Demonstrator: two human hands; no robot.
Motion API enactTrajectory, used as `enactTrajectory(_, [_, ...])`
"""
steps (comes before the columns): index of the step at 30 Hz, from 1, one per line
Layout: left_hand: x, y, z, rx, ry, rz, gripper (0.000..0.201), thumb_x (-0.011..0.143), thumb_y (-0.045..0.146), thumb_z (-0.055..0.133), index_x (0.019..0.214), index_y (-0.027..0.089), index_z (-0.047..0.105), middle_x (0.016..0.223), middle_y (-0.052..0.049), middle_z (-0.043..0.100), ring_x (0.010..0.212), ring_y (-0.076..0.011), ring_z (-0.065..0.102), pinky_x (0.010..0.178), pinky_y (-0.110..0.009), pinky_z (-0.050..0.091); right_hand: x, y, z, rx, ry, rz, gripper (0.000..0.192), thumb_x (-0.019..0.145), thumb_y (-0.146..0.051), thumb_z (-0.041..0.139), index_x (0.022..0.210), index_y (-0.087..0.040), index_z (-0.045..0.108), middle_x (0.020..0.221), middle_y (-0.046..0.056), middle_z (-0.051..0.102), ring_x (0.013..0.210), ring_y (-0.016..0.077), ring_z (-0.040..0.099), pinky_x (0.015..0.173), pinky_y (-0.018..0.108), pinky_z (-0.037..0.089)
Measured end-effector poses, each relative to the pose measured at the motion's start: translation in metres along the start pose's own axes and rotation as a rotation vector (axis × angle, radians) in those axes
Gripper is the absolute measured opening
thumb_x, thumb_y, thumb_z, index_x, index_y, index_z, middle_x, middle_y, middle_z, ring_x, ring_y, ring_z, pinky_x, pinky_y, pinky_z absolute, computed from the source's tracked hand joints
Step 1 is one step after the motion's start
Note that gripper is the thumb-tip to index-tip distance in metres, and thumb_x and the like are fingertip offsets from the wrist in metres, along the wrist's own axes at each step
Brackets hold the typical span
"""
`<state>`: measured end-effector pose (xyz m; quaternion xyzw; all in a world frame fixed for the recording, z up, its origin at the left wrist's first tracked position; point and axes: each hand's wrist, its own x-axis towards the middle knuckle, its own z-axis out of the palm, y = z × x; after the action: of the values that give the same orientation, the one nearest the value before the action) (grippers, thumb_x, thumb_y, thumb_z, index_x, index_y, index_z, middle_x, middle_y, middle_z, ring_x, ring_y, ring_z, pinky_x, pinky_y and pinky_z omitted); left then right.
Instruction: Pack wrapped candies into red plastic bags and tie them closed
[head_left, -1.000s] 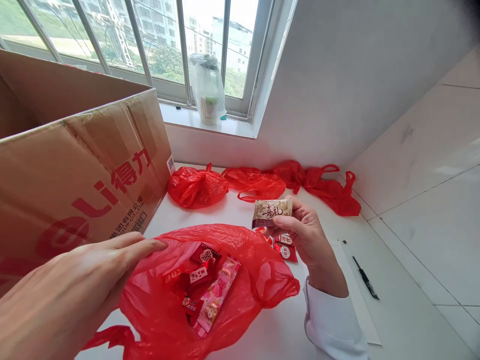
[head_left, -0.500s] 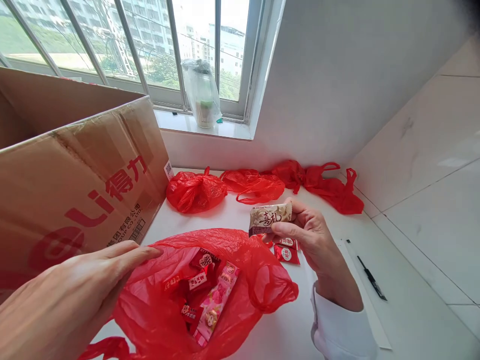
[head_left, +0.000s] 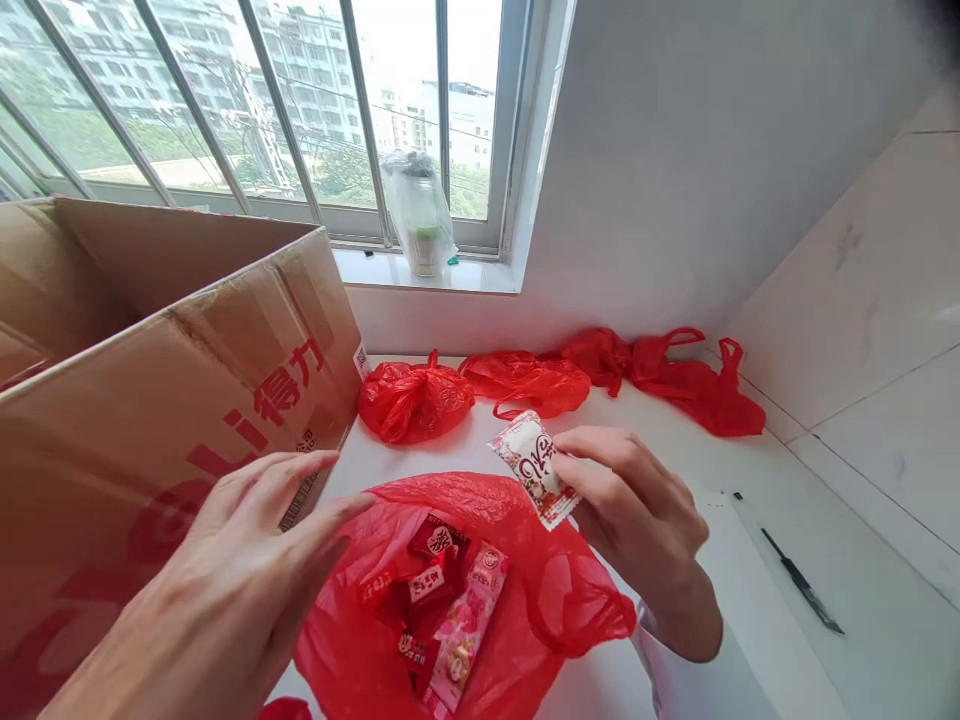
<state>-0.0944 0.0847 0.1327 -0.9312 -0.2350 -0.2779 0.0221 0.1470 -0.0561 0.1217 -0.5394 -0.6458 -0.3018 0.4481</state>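
My right hand (head_left: 637,510) pinches a small white candy packet with red print (head_left: 534,468) just above the far rim of an open red plastic bag (head_left: 540,600) on the white counter. Inside the bag lie several wrapped sweets, among them a long pink packet (head_left: 465,625) and small red ones (head_left: 435,540). My left hand (head_left: 225,590) rests with spread fingers on the bag's left rim, holding it open, right beside the big cardboard box (head_left: 150,400).
A tied red bag (head_left: 414,400) and more red bags (head_left: 675,375) lie along the back wall. A black knife (head_left: 802,583) rests on the counter at right. A jar wrapped in plastic (head_left: 421,215) stands on the window sill.
My right hand has turned the packet over and tilted it, moving it nearer the bag's mouth. The left hand slid further right along the rim. The camera shifted.
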Motion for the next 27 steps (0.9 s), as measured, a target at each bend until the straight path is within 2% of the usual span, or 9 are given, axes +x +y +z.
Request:
enactTrajectory(3, [0.02,0.025,-0.011,-0.14,0.07,0.007,0.018,0.093,0.032,0.048,0.096,0.029,0.065,0.113,-0.002,0.058,0.105,-0.02,0.053,0.087,-0.029,0.04,-0.001,-0.013,0.003,-0.104,0.004,-0.109,0.025,0.082,0.002,0.058,0.101,-0.012,0.064,0.094,0.012,0.069,0.094,0.023,0.064,0.072,0.032,0.055])
enactTrajectory(6, [0.027,0.046,-0.011,-0.486,-0.152,-0.128,0.014,0.092,0.038,0.053,0.101,0.028,0.06,0.085,0.004,0.063,0.071,-0.0124,0.056,0.066,-0.022,0.041,0.0,-0.027,0.003,-0.143,0.006,-0.132,0.021,0.083,0.002,0.056,0.096,-0.011,0.066,0.091,0.013,0.069,0.089,0.0238,0.065,0.069,0.033,0.054])
enactTrajectory(10, [0.032,0.057,0.0,-0.884,-0.398,-0.288,0.029,0.092,0.046,0.05,0.083,0.02,0.055,0.072,0.003,0.058,0.064,-0.0119,0.05,0.061,-0.023,0.038,0.005,-0.04,0.003,-0.133,-0.073,-0.17,0.019,0.088,-0.004,0.051,0.091,-0.013,0.068,0.091,0.011,0.07,0.088,0.0218,0.067,0.073,0.031,0.055])
enactTrajectory(13, [0.034,0.054,0.007,-1.104,-0.367,-0.373,0.031,0.094,0.046,0.045,0.082,0.018,0.053,0.079,0.001,0.057,0.07,-0.0128,0.05,0.06,-0.023,0.038,0.008,-0.043,0.008,-0.087,-0.061,-0.26,0.019,0.089,-0.005,0.05,0.089,-0.012,0.069,0.087,0.011,0.071,0.081,0.0198,0.067,0.073,0.03,0.055])
enactTrajectory(16, [0.036,0.049,0.009,-1.056,-0.325,-0.404,0.028,0.094,0.042,0.047,0.082,0.017,0.053,0.077,0.001,0.055,0.068,-0.0117,0.047,0.061,-0.023,0.037,0.007,-0.04,0.014,0.063,-0.077,-0.244,0.021,0.089,-0.003,0.047,0.09,-0.011,0.067,0.086,0.01,0.07,0.077,0.0179,0.065,0.069,0.029,0.054])
enactTrajectory(20, [0.039,0.047,0.009,-0.786,-0.385,-0.352,0.03,0.092,0.038,0.05,0.07,0.018,0.05,0.064,0.005,0.048,0.06,-0.0094,0.039,0.057,-0.023,0.032,0.007,-0.035,0.015,0.325,-0.112,0.23,0.02,0.09,-0.008,0.049,0.103,-0.017,0.061,0.095,0.006,0.067,0.083,0.0144,0.062,0.07,0.026,0.05])
enactTrajectory(22, [0.041,0.049,0.01,-0.755,-0.45,-0.337,0.03,0.092,0.038,0.051,0.07,0.018,0.052,0.063,0.006,0.048,0.058,-0.009,0.039,0.056,-0.023,0.031,0.007,-0.032,0.015,0.425,-0.242,0.494,0.014,0.091,-0.021,0.057,0.104,-0.021,0.061,0.095,0.003,0.067,0.081,0.0131,0.061,0.072,0.025,0.049])
enactTrajectory(25, [0.042,0.049,0.013,-0.773,-0.486,-0.333,0.025,0.091,0.039,0.054,0.077,0.019,0.058,0.066,0.006,0.055,0.06,-0.0089,0.045,0.059,-0.022,0.035,0.006,-0.026,0.019,0.675,-0.458,0.793,0.012,0.087,-0.033,0.064,0.089,-0.021,0.063,0.082,-0.002,0.066,0.072,0.0113,0.059,0.066,0.023,0.047])
enactTrajectory(27, [0.041,0.046,0.015,-0.815,-0.467,-0.354,0.021,0.09,0.04,0.056,0.083,0.02,0.061,0.07,0.006,0.06,0.063,-0.0091,0.05,0.06,-0.021,0.038,0.004,-0.024,0.025,0.906,-0.48,0.957,0.015,0.085,-0.034,0.067,0.082,-0.02,0.06,0.075,-0.004,0.062,0.067,0.0093,0.056,0.061,0.021,0.045])
